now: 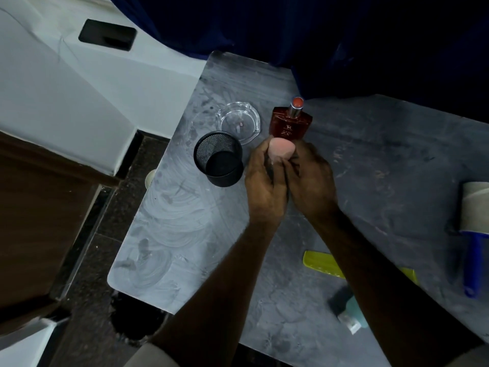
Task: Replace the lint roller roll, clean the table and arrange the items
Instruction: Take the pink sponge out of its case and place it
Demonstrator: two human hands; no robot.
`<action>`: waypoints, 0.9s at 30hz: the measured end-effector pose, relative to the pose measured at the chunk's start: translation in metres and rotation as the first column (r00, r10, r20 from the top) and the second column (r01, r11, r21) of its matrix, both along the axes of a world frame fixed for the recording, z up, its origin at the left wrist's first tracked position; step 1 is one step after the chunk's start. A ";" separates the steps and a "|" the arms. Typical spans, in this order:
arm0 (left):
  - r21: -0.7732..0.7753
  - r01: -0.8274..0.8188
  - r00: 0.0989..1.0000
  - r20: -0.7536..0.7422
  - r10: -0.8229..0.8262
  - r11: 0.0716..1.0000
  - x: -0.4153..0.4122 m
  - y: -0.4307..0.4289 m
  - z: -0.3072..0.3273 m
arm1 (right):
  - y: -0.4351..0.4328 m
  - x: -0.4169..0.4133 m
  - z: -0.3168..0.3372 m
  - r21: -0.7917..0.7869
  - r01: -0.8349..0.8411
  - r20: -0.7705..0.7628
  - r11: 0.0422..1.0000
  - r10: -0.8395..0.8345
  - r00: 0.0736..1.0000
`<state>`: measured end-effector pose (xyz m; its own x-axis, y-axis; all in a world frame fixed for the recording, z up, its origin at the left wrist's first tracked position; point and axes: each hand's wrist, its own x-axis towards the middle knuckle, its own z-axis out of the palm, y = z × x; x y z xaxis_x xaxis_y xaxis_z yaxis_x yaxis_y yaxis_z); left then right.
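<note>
1. Gripping occurs just right of the black mesh cup (219,160), where the left hand (264,181) and right hand (311,181) meet over the table (172,247).
2. Grip state: the fingers of both hands are curled round a pink sponge (281,151). The left hand covers its left flank and the right hand its lower right. The sponge's rounded top shows between them.
3. Perfume bottle (289,123): red, upright, right of the mesh cup and beyond the hands. Contact with the sponge cannot be told.
4. Glass ashtray (239,121): clear, directly behind the mesh cup, and the cup's rim overlaps it in view.
5. Lint roller (473,229): lying flat far right of the mesh cup, well apart from both hands. Its pale roll points away and its blue handle points toward the wearer.
6. Yellow comb (321,262): right of the mesh cup and nearer the wearer, flat, partly hidden under the right forearm.
7. Small tube (349,311): nearer than the comb, blurred.
</note>
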<state>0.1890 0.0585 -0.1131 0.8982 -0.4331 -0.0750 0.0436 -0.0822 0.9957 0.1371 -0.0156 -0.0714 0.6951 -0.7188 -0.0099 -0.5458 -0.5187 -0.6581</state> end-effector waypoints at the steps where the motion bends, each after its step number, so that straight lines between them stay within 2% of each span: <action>1: 0.010 -0.002 1.000 0.009 0.002 1.000 0.000 0.000 0.000 | 0.000 0.000 0.000 0.000 0.002 -0.002 1.000 -0.002 1.000; 9: 0.012 -0.003 1.000 0.010 0.003 1.000 -0.002 -0.001 0.001 | -0.002 0.001 -0.002 0.043 -0.009 -0.013 0.999 0.010 1.000; 14: 0.076 -0.012 0.997 0.082 0.006 0.997 -0.005 0.004 0.004 | -0.001 -0.001 -0.003 0.095 0.001 0.003 0.995 -0.001 1.000; 20: 0.075 0.021 0.999 0.038 -0.024 0.997 -0.039 0.034 0.017 | -0.003 -0.030 0.011 0.101 0.040 0.037 0.994 -0.044 0.998; 24: 0.012 0.110 0.993 -0.037 -0.110 0.994 -0.078 0.069 0.029 | 0.015 -0.082 0.024 0.079 0.090 0.047 0.993 -0.094 0.994; 27: 0.088 0.264 0.964 -0.034 -0.262 0.960 -0.105 0.089 0.037 | 0.033 -0.127 0.030 0.098 0.108 0.027 0.989 -0.111 0.993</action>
<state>0.0837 0.1475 -0.0765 0.7513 -0.6442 -0.1437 0.0301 -0.1841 0.9824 0.0099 0.0171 -0.0413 0.6134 -0.7874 -0.0616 -0.5732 -0.3901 -0.7206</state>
